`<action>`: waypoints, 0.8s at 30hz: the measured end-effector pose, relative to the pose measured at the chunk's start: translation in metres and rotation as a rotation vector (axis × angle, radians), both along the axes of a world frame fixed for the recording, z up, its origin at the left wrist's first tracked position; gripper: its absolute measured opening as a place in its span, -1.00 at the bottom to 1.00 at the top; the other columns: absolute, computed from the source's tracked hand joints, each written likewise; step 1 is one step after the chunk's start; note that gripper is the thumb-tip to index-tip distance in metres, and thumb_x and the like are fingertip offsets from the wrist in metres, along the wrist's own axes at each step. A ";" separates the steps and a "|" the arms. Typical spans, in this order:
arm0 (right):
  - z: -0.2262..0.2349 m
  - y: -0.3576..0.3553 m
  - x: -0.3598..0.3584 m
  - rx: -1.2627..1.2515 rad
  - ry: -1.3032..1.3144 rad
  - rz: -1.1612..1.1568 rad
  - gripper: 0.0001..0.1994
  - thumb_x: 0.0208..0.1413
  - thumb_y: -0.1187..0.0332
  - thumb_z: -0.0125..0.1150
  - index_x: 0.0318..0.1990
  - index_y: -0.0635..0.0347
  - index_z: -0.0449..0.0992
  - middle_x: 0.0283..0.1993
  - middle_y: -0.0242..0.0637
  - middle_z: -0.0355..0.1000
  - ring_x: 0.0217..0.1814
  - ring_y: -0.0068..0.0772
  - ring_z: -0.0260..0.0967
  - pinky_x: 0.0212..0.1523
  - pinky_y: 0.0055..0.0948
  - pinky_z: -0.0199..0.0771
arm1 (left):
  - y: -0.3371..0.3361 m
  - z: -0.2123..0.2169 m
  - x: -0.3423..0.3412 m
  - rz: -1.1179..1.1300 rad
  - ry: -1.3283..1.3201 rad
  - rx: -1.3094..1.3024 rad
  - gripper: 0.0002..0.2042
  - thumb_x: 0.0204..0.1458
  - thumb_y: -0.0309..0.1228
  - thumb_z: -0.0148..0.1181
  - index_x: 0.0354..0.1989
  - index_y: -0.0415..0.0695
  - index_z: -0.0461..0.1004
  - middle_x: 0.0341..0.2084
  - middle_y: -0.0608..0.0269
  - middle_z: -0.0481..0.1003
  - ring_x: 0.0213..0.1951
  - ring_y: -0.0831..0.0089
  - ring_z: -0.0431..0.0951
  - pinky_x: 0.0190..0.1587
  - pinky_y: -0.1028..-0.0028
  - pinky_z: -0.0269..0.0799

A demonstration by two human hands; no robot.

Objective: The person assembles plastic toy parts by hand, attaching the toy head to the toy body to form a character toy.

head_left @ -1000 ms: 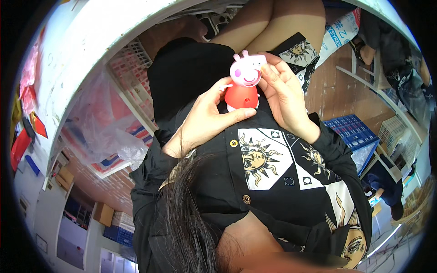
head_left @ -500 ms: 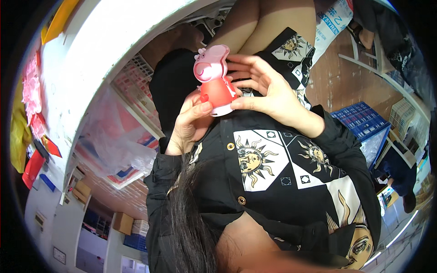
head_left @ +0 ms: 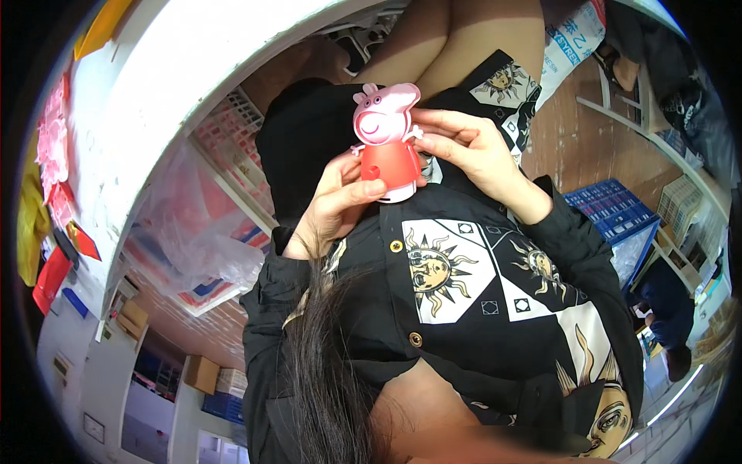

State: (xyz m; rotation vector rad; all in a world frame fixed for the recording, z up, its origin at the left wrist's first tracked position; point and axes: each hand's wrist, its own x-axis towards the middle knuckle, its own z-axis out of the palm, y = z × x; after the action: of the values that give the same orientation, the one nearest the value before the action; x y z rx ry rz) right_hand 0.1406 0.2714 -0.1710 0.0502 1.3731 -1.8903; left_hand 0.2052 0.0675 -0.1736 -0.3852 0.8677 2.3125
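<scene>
A toy pig figurine (head_left: 392, 164) with a pink head, red dress and white base is upright in front of my chest, its face toward me. My left hand (head_left: 334, 203) is closed round its lower part, with the thumb pressed on the red dress near the base. At its other side my right hand (head_left: 481, 158) pinches the little pink arm between thumb and fingers, and its index finger lies along the back of the head. The left fingers behind the toy are mostly hidden.
A white tabletop (head_left: 154, 85) curves along the left, with pink parts (head_left: 54, 155), red pieces (head_left: 52, 280) and a yellow bag (head_left: 31, 224) by its outer edge. Below it stands a crate holding clear plastic (head_left: 193, 247). Blue crates (head_left: 610, 209) and another person (head_left: 666, 309) are at right.
The figurine has moved slightly right and now faces me more squarely. My right thumb has moved up from the base to the toy's arm. The left hand keeps its hold.
</scene>
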 end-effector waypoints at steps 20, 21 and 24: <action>0.013 0.002 0.009 -0.028 -0.187 0.190 -0.45 -0.01 0.35 0.35 0.13 0.35 0.30 0.09 -0.20 0.36 0.15 -0.43 0.29 0.20 -0.42 0.24 | 0.016 0.010 0.010 -0.054 0.209 -0.472 -0.40 -0.13 -0.53 0.37 0.13 -0.29 0.24 -0.10 0.13 0.46 -0.04 0.44 0.47 0.10 0.40 0.35; 0.012 0.004 0.010 -0.029 -0.198 0.186 -0.45 -0.02 0.35 0.35 0.13 0.35 0.31 0.08 -0.20 0.37 0.15 -0.43 0.29 0.20 -0.42 0.25 | 0.016 0.009 0.009 -0.064 0.239 -0.492 -0.39 -0.13 -0.53 0.38 0.13 -0.30 0.24 -0.11 0.13 0.46 -0.05 0.44 0.48 0.10 0.40 0.36; 0.003 0.009 0.011 -0.021 -0.172 0.182 -0.49 0.02 0.38 0.31 0.12 0.35 0.32 0.07 -0.21 0.39 0.14 -0.44 0.31 0.17 -0.43 0.28 | 0.017 0.007 0.006 -0.079 0.242 -0.480 -0.37 -0.15 -0.53 0.39 0.14 -0.31 0.24 -0.12 0.12 0.48 -0.06 0.44 0.49 0.09 0.40 0.37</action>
State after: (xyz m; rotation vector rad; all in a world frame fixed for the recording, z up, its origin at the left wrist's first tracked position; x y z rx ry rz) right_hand 0.1517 0.2803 -0.1677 0.0728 1.2004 -1.7073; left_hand 0.2110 0.0845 -0.1666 -0.2643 1.5373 2.0884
